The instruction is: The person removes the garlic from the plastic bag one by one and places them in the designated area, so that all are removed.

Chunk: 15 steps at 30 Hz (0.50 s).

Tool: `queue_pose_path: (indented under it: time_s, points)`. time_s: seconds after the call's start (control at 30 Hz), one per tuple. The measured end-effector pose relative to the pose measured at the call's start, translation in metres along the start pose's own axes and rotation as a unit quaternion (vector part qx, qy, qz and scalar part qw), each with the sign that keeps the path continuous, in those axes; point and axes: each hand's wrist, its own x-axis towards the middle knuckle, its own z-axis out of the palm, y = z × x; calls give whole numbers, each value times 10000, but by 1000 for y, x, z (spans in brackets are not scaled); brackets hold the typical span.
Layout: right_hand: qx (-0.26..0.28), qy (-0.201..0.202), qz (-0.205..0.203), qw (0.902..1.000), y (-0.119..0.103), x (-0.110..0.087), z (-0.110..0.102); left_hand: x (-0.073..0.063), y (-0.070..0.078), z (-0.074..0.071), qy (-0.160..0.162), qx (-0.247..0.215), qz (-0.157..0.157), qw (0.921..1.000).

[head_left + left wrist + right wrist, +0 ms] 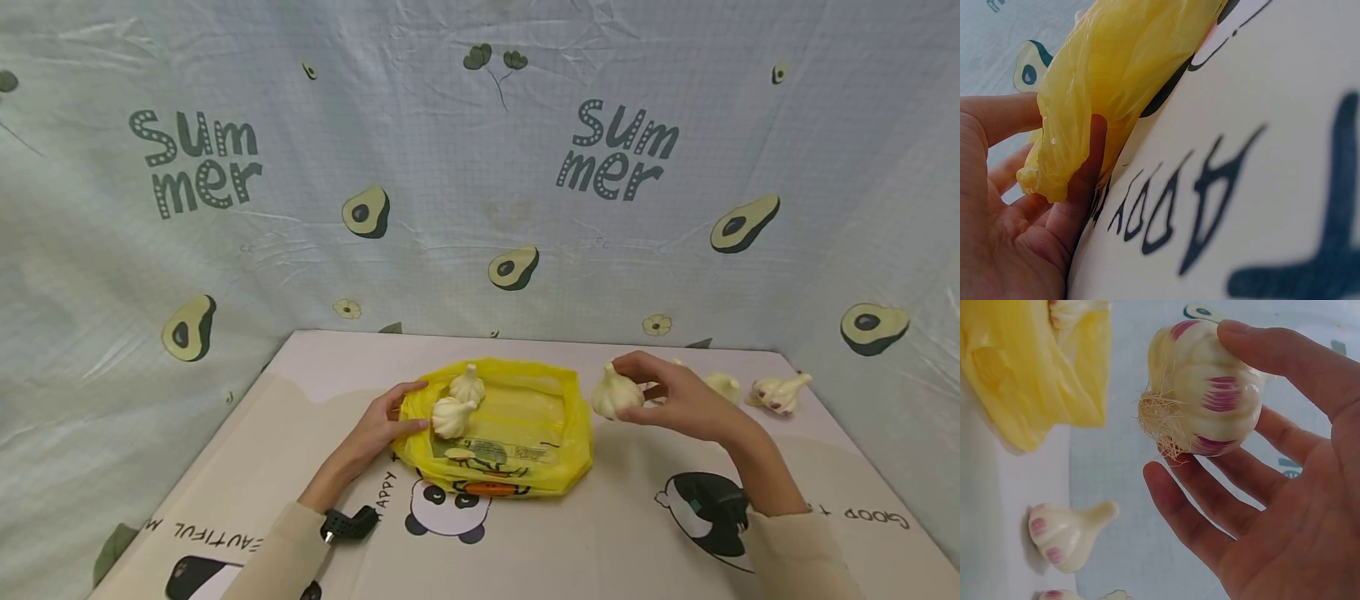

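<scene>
A yellow plastic bag (576,433) lies with its mouth spread wide on the table, and two garlic bulbs (451,417) sit inside its left end. My left hand (378,427) holds the bag's left side, the gathered plastic between thumb and fingers in the left wrist view. Just right of the bag, my right hand (686,398) grips another garlic bulb (611,395) above the table. Purple streaks and dry rootlets show on this held bulb (1225,400) in the right wrist view, with the thumb on one side and fingers on the other.
More garlic bulbs (780,393) lie at the table's right rear, partly behind my right hand. The table cover (637,533) carries printed pandas and lettering. A curtain with avocado prints (450,167) closes off the back and sides.
</scene>
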Motion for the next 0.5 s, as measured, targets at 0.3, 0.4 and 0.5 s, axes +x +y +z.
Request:
queue_pose_path:
  time_s: [0.3, 0.4, 0.5]
  points:
    - [317, -106, 167, 9993, 7, -4, -9, -1, 1, 0, 48, 64, -11, 10000]
    - [392, -142, 281, 9987, 8, -6, -12, -1, 1, 0, 50, 113, -23, 9999]
    - [489, -128, 351, 9981, 10, -10, -16, -1, 1, 0, 14, 95, 1, 10000]
